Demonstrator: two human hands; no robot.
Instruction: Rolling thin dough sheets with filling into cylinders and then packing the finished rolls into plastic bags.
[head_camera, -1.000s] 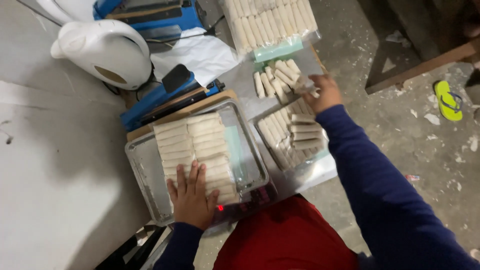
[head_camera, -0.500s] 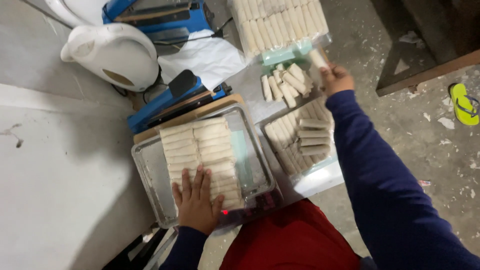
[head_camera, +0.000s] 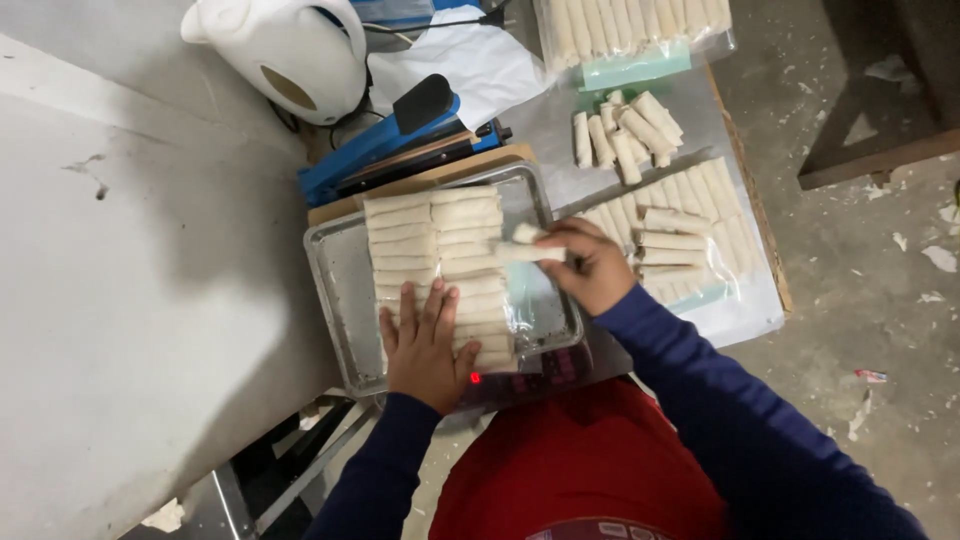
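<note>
left hand (head_camera: 425, 345) flat, fingers spread, on bagged rolls (head_camera: 440, 265) | right hand (head_camera: 590, 262) pinching two rolls (head_camera: 525, 245)

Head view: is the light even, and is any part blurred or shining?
Head view: light is uneven, with a soft shadow on the grey wall beside the tray; the plastic over the rolls shows weak glare; the right hand and the roll it holds are slightly blurred; the left hand is sharp.

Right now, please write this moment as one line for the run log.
left hand: flat on packed rolls in metal tray | right hand: holds one roll over tray | loose rolls: beyond
</note>
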